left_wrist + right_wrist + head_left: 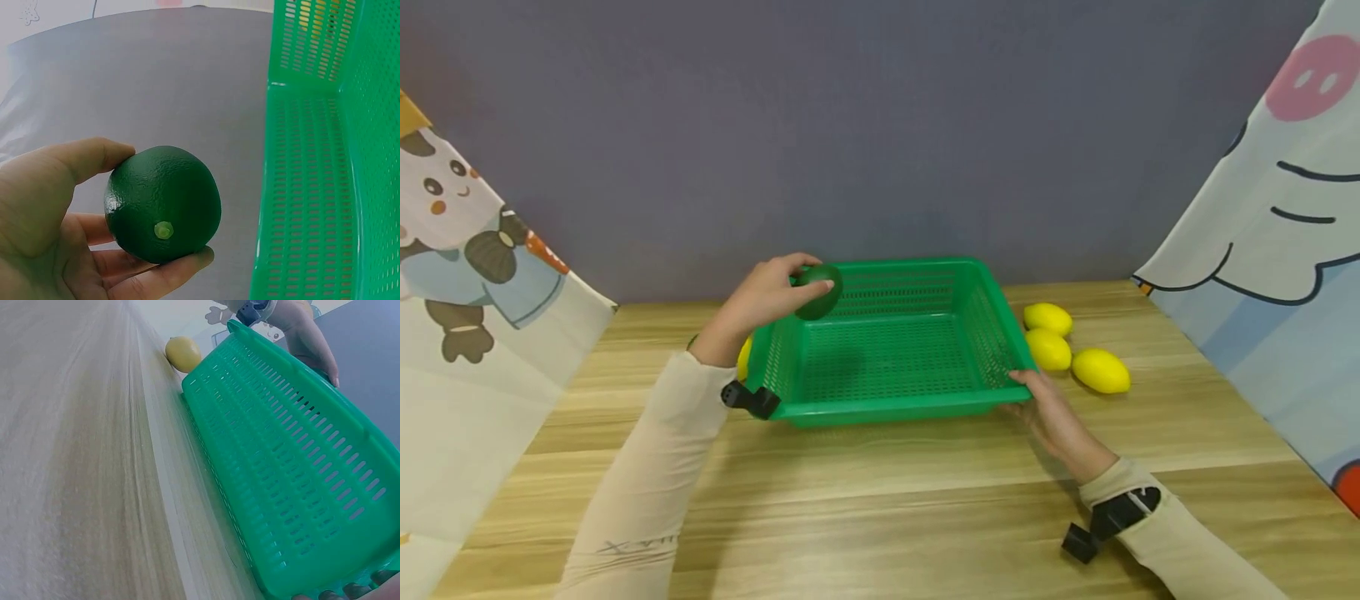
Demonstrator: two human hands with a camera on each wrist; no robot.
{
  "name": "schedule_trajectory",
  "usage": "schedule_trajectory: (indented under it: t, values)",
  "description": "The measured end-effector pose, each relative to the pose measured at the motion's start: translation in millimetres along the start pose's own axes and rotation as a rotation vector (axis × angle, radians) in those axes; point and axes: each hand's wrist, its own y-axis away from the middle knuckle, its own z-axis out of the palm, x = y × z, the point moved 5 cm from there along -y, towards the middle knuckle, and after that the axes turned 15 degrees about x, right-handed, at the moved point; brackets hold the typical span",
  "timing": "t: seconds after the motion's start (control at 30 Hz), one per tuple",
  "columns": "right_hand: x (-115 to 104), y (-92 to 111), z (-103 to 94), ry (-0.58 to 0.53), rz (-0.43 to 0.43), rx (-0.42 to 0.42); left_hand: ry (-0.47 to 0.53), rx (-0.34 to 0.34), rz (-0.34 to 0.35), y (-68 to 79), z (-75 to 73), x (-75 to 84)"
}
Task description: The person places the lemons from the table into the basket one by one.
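My left hand (767,292) holds a dark green avocado (820,293) above the far left corner of a green plastic basket (887,410). In the left wrist view, thumb and fingers curl round the avocado (164,206), and its pale stem nub faces the camera. The perforated basket wall (306,187) stands to its right. My right hand (1056,421) grips the basket's near right corner, thumb over the rim and fingers below. Only fingertips (356,590) of that hand show at the bottom of the right wrist view, against the basket (269,462). The basket's inside is bare.
Three yellow lemons (1101,371) lie on the wooden table (880,508) right of the basket. Another lemon (744,358) shows partly at the basket's left side, and in the right wrist view a lemon (183,354) lies past its far end. A grey wall (880,133) rises behind.
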Motion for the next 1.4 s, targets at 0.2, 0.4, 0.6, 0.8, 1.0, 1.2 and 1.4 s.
schedule_trajectory:
  t: [0.2, 0.4, 0.6, 0.8, 1.0, 1.2, 1.4]
  values:
    - [0.9, -0.7, -0.1, -0.013, -0.001, 0.007, 0.006, -0.002, 0.035, -5.9, 11.2, 8.1]
    - [1.0, -0.2, -0.4, -0.014, -0.002, -0.008, 0.016, -0.021, 0.050, -12.8, 22.8, 15.4]
    - [1.2, -0.4, -0.6, -0.016, -0.005, -0.014, 0.018, -0.036, 0.051, -23.3, 31.6, 20.0]
    - [0.9, -2.0, -1.0, -0.015, -0.007, -0.020, 0.027, -0.074, 0.038, -34.0, 39.9, 19.5]
    - [1.7, -3.2, -0.9, -0.024, -0.006, -0.024, 0.040, -0.098, 0.020, -41.3, 47.8, 17.9]
    - [1.1, -2.6, -0.1, -0.045, -0.001, -0.016, 0.052, -0.158, -0.027, -43.2, 56.2, 16.0]
    - [1.1, -2.1, 0.5, -0.059, 0.001, -0.013, 0.099, -0.207, -0.101, -47.2, 68.1, 10.2]
